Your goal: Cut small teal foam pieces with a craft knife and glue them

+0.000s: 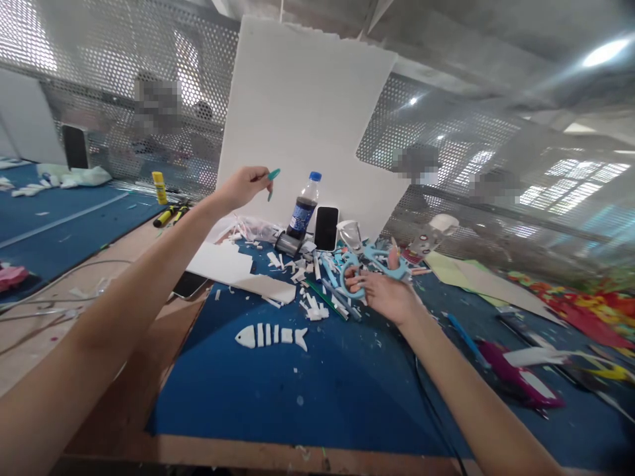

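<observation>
My left hand (248, 184) is raised over the back left of the blue mat (238, 396), fingers pinched on a small teal piece (274, 174). Some teal also shows just below the fingertips; its kind is unclear. At the scrap pile, my right hand (389, 294) grips light-blue-handled scissors (351, 281), thumb and fingers at separate, spread loops. Their blades are hard to make out. A white fish shape (245, 337), split into several pieces in a row, lies on the mat in front of both hands.
White and coloured scraps (315, 307) surround a cola bottle (301, 215), a phone (326, 228) and a clear cup (350, 235). Left of them lies a white foam sheet (223, 264). A white board (307, 99) stands behind. To the right are paper sheets (476, 281) and a purple tool (518, 377).
</observation>
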A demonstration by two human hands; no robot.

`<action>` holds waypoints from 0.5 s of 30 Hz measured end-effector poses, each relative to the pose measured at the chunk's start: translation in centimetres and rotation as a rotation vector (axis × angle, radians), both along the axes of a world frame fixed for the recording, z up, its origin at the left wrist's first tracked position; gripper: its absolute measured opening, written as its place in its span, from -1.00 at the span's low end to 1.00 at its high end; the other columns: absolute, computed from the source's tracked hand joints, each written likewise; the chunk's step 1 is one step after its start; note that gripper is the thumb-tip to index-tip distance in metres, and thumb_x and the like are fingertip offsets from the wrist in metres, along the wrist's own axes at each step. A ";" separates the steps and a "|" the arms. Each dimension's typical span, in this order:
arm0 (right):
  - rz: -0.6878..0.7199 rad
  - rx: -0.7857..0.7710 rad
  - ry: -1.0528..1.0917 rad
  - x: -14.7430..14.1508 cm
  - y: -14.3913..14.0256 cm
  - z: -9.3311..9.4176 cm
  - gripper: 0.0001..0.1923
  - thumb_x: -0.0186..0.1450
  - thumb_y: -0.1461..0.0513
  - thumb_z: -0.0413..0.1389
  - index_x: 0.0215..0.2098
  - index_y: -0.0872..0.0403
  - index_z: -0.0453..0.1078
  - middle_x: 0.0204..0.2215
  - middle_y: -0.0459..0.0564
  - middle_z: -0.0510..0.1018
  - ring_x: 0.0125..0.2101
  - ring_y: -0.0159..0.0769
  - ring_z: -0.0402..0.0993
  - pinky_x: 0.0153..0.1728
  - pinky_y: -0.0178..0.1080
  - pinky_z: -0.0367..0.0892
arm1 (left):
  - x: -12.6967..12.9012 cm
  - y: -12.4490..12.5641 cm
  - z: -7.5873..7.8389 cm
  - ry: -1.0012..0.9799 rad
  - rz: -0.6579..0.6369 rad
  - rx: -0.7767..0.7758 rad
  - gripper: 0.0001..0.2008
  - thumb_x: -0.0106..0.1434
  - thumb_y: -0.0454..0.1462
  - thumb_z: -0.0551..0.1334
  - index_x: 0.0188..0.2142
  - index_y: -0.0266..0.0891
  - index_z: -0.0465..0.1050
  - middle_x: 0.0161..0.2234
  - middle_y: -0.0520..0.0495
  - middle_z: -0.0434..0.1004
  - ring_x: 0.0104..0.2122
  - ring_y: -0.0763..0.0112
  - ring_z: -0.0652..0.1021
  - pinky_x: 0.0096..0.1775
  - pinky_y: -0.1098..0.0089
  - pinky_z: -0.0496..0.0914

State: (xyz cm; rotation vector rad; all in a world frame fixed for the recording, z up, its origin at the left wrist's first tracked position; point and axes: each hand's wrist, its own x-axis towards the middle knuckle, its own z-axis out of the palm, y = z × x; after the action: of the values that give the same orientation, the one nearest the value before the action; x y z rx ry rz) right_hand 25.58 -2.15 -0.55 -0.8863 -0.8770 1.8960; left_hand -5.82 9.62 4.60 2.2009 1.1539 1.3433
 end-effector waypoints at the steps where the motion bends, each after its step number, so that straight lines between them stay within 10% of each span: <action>1: 0.015 -0.020 0.024 -0.3 0.0 0.0 -0.82 0.26 0.15 0.01 -0.28 0.13 0.24 -0.40 0.01 0.36 -0.46 -0.39 0.35 -0.49 -0.35 0.43 | 0.0 -0.1 0.1 -0.014 0.006 -0.011 -0.78 0.26 -0.30 0.05 -0.51 -0.28 0.33 -0.65 0.12 0.04 -0.61 0.56 0.11 -0.51 0.47 0.04; 8: -0.018 0.120 0.072 -3.1 -0.5 0.0 -0.77 0.31 0.07 -0.06 -0.36 0.07 0.22 -0.56 -0.15 0.26 -0.63 -0.50 0.22 -0.59 -0.50 0.32 | 0.2 -0.4 0.3 -0.044 0.047 -0.079 -0.78 0.25 -0.32 0.05 -0.51 -0.27 0.33 -0.68 0.14 -0.03 -0.65 0.57 0.08 -0.52 0.44 0.00; 11: 0.010 0.370 -0.720 -5.0 -0.2 -0.5 -0.61 0.31 -0.04 -0.15 -0.44 0.05 0.22 -0.60 -0.12 0.27 -0.64 -0.44 0.22 -0.62 -0.39 0.28 | 0.3 -0.1 0.1 -0.034 0.048 -0.088 -0.77 0.25 -0.27 0.06 -0.51 -0.26 0.34 -0.69 0.14 -0.04 -0.65 0.55 0.09 -0.52 0.43 0.01; 15: 0.021 0.381 -1.047 -6.2 1.0 -1.7 -0.50 0.25 -0.14 -0.13 -0.55 0.07 0.21 -0.65 -0.05 0.32 -0.63 -0.36 0.28 -0.60 -0.30 0.27 | 0.3 0.2 -0.1 -0.026 0.044 -0.078 -0.74 0.25 -0.22 0.06 -0.51 -0.26 0.35 -0.69 0.12 -0.01 -0.64 0.54 0.09 -0.50 0.42 0.02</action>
State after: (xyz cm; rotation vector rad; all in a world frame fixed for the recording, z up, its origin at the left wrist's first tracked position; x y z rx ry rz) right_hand 19.34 -1.19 -2.23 -1.6321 -1.7720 1.1154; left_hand -5.54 9.84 4.50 2.1089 1.2309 1.3174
